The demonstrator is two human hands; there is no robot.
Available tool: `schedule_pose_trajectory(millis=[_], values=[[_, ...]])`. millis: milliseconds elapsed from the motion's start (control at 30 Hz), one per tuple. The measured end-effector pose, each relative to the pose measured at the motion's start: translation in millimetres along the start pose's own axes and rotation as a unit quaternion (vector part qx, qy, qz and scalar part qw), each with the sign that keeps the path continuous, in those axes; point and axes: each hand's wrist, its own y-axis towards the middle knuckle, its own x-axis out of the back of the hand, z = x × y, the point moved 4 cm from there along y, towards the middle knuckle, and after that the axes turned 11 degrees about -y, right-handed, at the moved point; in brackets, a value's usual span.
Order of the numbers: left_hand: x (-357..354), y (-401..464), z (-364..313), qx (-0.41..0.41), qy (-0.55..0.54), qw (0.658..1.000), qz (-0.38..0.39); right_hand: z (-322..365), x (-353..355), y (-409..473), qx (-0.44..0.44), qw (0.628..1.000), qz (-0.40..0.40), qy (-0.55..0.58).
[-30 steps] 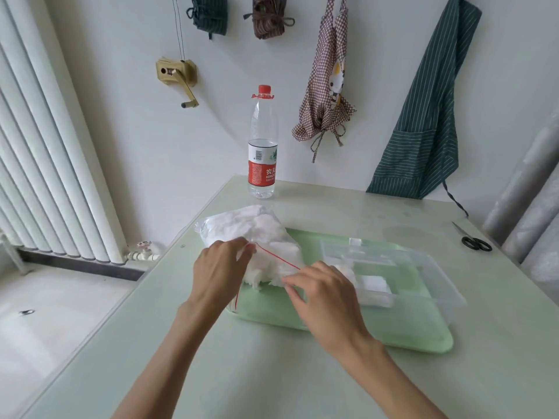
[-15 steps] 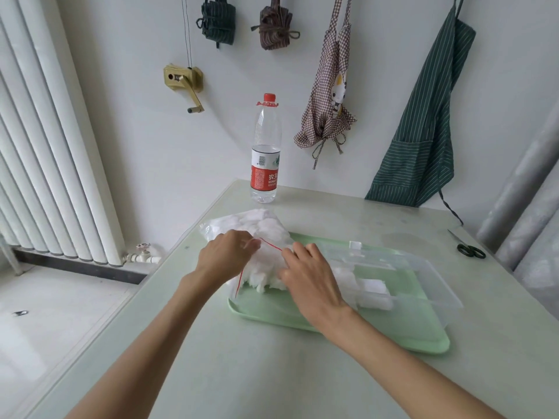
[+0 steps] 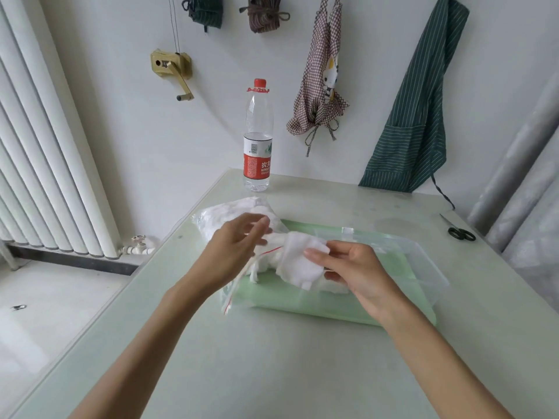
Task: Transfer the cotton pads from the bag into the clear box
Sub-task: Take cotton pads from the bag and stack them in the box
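The left hand pinches the clear zip-top plastic bag's mouth open so the right hand can carry its pinched white square cotton pads toward the clear plastic box.

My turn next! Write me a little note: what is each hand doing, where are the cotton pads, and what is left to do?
Right hand: pinches a cotton pad just outside the bag's mouth, above the green tray, not yet over the clear box.
Left hand: at the bag opening with curled fingers; whether it grips the plastic I cannot tell.
Done: a few pads seem to lie in the box, partly hidden behind the right hand.
Left: drop this pad into the box, then move the many pads remaining in the bag.
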Motion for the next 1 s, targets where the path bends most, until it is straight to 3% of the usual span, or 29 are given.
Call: schedule_pose_trajectory(millis=[67,167,333,533,833,900,1000], values=[[-16.0,-3.5,-3.3,0.039,-0.046,0.998,0.028,-2.2,7.3,-1.8,-0.022,0.999,-0.002,0.043],[-32.8,-1.4,-6.4,0.007,0.010,0.998,0.060,-3.5,15.7,-4.3,-0.029,0.997,-0.002,0.067],[-59.1,8.7,-9.3,0.036,-0.030,0.993,0.105,-8.2,31.0,-3.9,-0.028,0.996,-0.030,0.079],[-87.3,34.3,-25.1,-0.041,0.064,0.983,0.168,4.3,68.8,2.4,-0.015,0.998,0.026,-0.058],[-158.8,91.3,-45.9,-0.080,0.171,0.961,0.203,-2.5,153.1,24.1,-0.006,0.965,-0.150,-0.216],[-167.9,92.9,-32.8,-0.076,0.215,0.942,0.245,-13.1,166.4,24.8,-0.011,0.950,-0.161,-0.268],[-182.3,87.5,-4.3,-0.028,0.330,0.865,0.377,-26.2,167.5,31.0,-0.012,0.919,-0.143,-0.367]])
